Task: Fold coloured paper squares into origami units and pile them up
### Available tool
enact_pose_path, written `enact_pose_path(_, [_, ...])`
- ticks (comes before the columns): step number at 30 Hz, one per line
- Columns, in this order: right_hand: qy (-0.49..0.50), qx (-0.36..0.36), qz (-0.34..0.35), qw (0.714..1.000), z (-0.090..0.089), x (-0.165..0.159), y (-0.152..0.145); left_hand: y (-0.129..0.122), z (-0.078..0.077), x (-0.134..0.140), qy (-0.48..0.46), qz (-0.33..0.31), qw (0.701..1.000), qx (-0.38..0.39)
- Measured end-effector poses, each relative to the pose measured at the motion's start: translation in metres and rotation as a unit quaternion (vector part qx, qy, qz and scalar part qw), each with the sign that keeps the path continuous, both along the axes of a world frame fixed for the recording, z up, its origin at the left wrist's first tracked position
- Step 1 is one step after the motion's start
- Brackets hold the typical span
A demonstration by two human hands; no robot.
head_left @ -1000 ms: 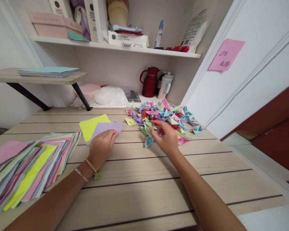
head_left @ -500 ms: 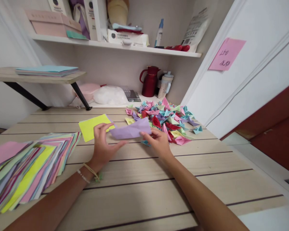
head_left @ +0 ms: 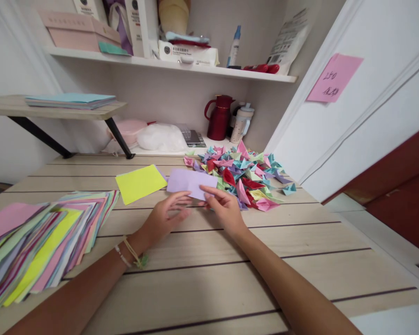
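Observation:
A folded sheet of purple paper (head_left: 188, 180) is held above the table in the middle of the head view. My right hand (head_left: 225, 204) pinches its lower right edge, with the index finger lying across the front. At the paper's lower edge is my left hand (head_left: 167, 214), its fingers stretched out and the thumb apart from them; whether the fingertips touch the paper is unclear. Left of it lies a yellow sheet (head_left: 139, 184) with a purple one showing beneath. Just behind my right hand spreads a heap of small folded paper boats (head_left: 242, 174) in several colours.
Fanned stacks of coloured paper (head_left: 45, 246) cover the left of the slatted table (head_left: 202, 279). A small raised shelf (head_left: 115, 109) on black legs carries more paper (head_left: 70, 100). Behind stand a red jug (head_left: 219, 118) and a pale bottle (head_left: 242, 123). A white wall shelf (head_left: 181, 66) hangs above.
The purple paper has turned its flat face toward me. My left hand has moved right and down to the paper's lower edge, while my right hand keeps its hold with the index finger now across the front.

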State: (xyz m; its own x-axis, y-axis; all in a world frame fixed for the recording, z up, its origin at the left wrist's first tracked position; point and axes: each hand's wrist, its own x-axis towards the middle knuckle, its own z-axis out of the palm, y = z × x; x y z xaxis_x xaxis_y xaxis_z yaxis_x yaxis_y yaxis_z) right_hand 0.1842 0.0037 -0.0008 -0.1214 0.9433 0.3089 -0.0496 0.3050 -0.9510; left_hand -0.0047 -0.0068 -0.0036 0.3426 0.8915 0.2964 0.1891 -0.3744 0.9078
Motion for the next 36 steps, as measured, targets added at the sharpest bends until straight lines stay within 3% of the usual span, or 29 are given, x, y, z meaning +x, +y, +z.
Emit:
enact_pose_path(6, [-0.148,0.035,0.07,0.986,-0.003,-0.005,-0.007,0.014,-0.014,-0.006,-0.03,0.099,0.994,0.029])
enact_pose_path(14, [-0.099,0.101,-0.052,0.989,0.002,0.003,0.002,0.014,-0.016,-0.006,-0.062,0.113,0.989,0.068])
enact_pose_path(19, [-0.036,0.054,-0.047,0.997,0.002,0.003,0.003,0.011,-0.011,-0.001,-0.108,0.106,0.988,-0.017])
enact_pose_path(25, [0.043,-0.026,0.005,0.999,0.0,-0.002,0.002,0.01,-0.002,0.001,-0.133,0.154,0.978,-0.032])
enact_pose_path(28, [0.037,-0.06,0.023,0.997,-0.002,-0.001,0.004,0.009,0.001,0.002,-0.165,0.157,0.973,-0.044])
enact_pose_path(36, [0.035,-0.05,0.041,0.997,-0.002,-0.001,0.005,0.006,0.008,0.005,-0.134,0.122,0.98,-0.083])
